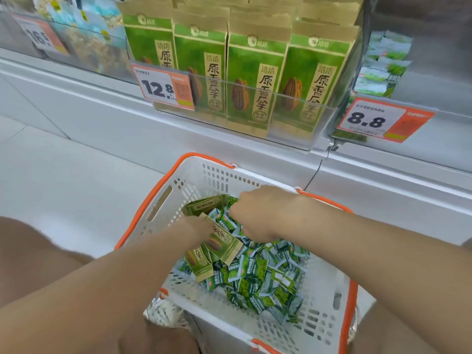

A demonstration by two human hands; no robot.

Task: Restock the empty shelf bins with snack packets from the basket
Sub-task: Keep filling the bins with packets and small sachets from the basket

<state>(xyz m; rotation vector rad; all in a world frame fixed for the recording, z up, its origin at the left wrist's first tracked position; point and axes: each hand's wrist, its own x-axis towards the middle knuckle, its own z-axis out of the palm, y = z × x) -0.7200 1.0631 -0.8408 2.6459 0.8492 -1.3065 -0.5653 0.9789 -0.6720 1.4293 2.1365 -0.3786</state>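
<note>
Basket w/ sm green packets + seed bags, shelf bin full

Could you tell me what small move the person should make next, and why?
Probably close the right hand on a handful of small green packets and lift them toward the 8.8 bin: its fingers curl among them, that bin looks sparse, and the 12.8 bin of sunflower-seed bags looks full.

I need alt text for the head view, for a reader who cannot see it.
Two hands reach into a white basket with an orange rim: the left hand holds a green seed packet, the right hand digs among small green packets. Above, a clear shelf bin holds matching seed packets behind a 12.8 price tag.
</note>
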